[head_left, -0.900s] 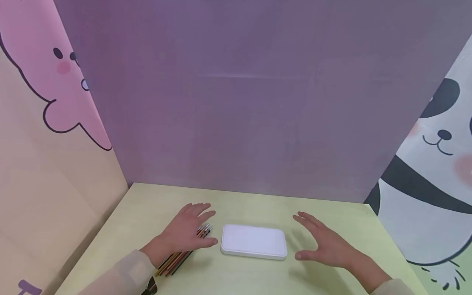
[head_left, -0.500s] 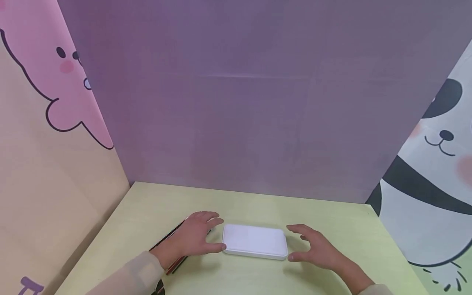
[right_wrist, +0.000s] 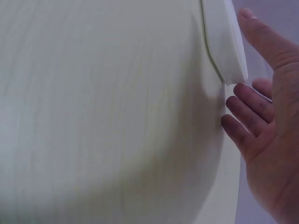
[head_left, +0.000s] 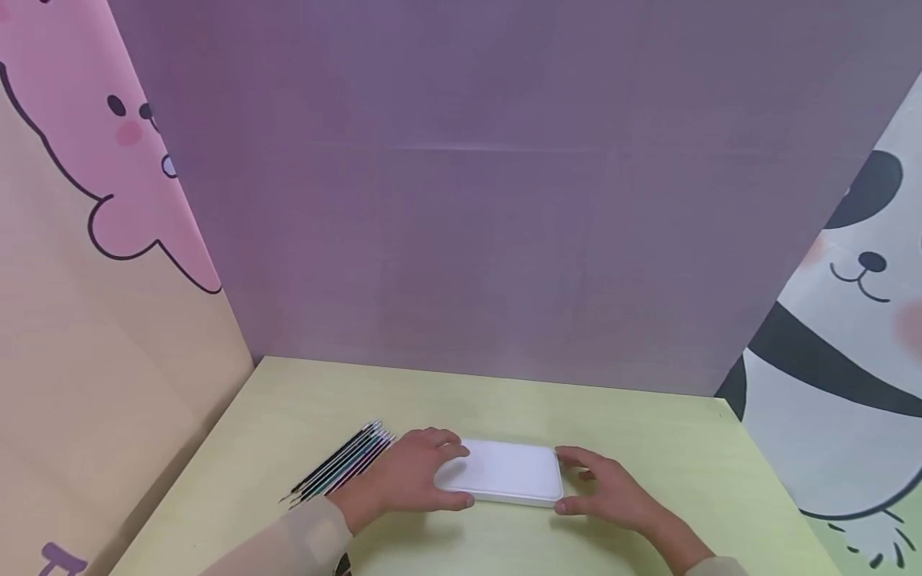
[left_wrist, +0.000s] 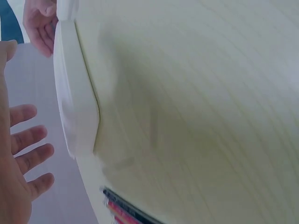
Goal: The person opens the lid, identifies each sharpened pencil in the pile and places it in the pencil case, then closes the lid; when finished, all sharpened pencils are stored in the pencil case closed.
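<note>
A flat white rectangular case [head_left: 507,472] with rounded corners lies on the table. Over its left end hovers my left hand [head_left: 410,476], thumb and fingers spread apart around a gap; the left wrist view shows these fingers [left_wrist: 32,137] relaxed and holding nothing. At the opposite end is my right hand [head_left: 608,492], its thumb by the near corner and index finger by the far corner. From the right wrist, the fingertips [right_wrist: 240,91] appear right at the end of the case [right_wrist: 224,42], loosely bent.
Several slim pencils or pens [head_left: 342,460] lie bundled left of the case, partly behind my left forearm. The pale yellow table [head_left: 648,424] ends at a purple back panel [head_left: 490,264]. Cartoon-printed walls flank both sides, with a panda [head_left: 850,384] at right.
My left hand has moved right, from above the pencils to over the case's left end, uncovering more pencils. My right hand has come left to the case's right end. The case stays put.
</note>
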Tool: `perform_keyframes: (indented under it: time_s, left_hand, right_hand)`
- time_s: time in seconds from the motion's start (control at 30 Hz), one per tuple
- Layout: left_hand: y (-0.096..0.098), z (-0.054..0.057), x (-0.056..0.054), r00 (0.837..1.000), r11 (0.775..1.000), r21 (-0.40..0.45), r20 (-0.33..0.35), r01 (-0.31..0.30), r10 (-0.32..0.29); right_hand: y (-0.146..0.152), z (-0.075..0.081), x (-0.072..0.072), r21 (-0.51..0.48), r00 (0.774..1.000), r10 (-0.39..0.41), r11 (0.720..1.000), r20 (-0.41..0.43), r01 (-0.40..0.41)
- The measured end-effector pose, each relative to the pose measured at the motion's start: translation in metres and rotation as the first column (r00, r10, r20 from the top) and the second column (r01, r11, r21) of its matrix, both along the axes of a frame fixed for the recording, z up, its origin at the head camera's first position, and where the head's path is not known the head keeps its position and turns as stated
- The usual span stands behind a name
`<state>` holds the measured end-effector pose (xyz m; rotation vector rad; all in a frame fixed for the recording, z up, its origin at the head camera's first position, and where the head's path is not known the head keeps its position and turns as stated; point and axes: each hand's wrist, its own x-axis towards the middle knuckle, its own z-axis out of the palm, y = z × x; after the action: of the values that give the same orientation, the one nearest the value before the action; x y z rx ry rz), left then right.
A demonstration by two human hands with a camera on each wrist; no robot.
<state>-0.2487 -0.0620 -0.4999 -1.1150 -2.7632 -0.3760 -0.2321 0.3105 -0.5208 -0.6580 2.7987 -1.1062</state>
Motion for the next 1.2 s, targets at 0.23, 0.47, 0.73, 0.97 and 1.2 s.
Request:
perform_keyframes:
  time_s: [0.23,0.47,0.73,0.97,1.2]
  left_hand:
    - [0.014,-0.005,0.002,0.999,0.999,0.013,-0.016,0.043,-0.043]
    - [0.024,-0.008,0.002,0.998,0.998,-0.005,0.016,0.061,-0.061]
    - [0.034,-0.015,-0.001,0.996,0.996,-0.016,0.008,0.084,-0.084]
    - [0.04,-0.009,0.0,0.993,0.992,-0.047,-0.016,0.117,-0.118]
    - [0.046,-0.008,0.0,0.992,0.99,-0.064,-0.027,0.122,-0.124]
  right_hand:
    - [-0.003,-0.007,-0.005,0.024,0.999,-0.003,1.0,-0.032,0.004]
    - [-0.005,-0.012,-0.007,0.064,0.999,-0.027,0.998,-0.024,0.028]
    - [-0.01,-0.016,-0.004,0.122,0.993,-0.078,0.989,-0.09,0.089]
    - [-0.013,-0.015,-0.002,0.145,0.985,-0.107,0.981,-0.134,0.126]
    - [-0.012,-0.013,-0.002,0.121,0.991,-0.107,0.986,-0.083,0.116]
